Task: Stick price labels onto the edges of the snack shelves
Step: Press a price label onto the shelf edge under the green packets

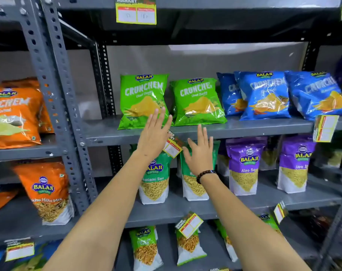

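Two hands are up in front of the grey metal shelf edge [244,132], one on each side of a small price label [173,146]. The left hand [153,134] is flat and wide open, fingers spread, with nothing in it. The right hand [200,153] is open too, fingers straight up, also with nothing in it. A string of dark beads [205,174] goes round that wrist.

The label hangs from the shelf edge between the two hands, just under the green chip bags [143,100]. It is tilted, with one corner lower than the other. It looks like thin, shiny paper with a yellow border, red strips and white boxes. It seems to be stuck on already, so this step looks almost done. Whether the left palm touches the label cannot be told.

The next move may be to press the label flat and straight, or to go on to another bare bit of shelf. That calls for a soft push along the top of the paper, so it does not crease.

The shelf is hard, smooth painted metal with round holes in its posts [49,79]. The snack bags are puffy, crinkly and shiny. Other labels [324,128] hang crooked on nearby shelves.
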Tool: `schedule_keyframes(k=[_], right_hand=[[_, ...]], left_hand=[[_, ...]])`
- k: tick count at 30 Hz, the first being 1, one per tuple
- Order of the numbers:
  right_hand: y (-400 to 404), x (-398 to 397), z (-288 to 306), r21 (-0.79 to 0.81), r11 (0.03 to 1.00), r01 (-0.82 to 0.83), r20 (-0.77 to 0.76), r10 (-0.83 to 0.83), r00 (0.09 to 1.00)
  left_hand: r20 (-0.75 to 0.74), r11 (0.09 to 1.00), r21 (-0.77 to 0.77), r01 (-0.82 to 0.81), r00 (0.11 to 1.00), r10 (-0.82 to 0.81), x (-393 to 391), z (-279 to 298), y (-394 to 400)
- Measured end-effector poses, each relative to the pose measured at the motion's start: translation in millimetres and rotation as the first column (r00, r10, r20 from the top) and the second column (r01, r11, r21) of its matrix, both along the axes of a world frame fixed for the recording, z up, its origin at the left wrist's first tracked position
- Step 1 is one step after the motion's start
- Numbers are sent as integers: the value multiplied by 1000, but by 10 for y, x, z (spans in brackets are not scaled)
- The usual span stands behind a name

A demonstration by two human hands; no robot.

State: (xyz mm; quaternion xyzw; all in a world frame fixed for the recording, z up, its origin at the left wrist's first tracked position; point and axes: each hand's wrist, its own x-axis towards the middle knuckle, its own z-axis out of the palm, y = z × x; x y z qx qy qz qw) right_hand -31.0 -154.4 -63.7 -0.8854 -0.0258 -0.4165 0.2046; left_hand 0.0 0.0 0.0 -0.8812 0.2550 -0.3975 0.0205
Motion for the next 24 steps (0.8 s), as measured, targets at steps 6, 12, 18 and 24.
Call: schedule_keyframes(k=[6,12,18,24], right_hand=[[64,129,-67,29,995,92,-99,-89,991],[103,233,-24,169,982,80,-87,-66,994],[21,234,69,156,987,46,-77,-34,996],[-143,211,195,0,1000,-28,-109,28,994]], left_hand=[[-26,997,68,27,999,-26,186,-44,36],[-29,998,6,57,998,-57,246,-11,3],[-47,982,-143,126,990,-134,223,-1,-63],[-74,947,-265,180,976,-206,136,-140,25]])
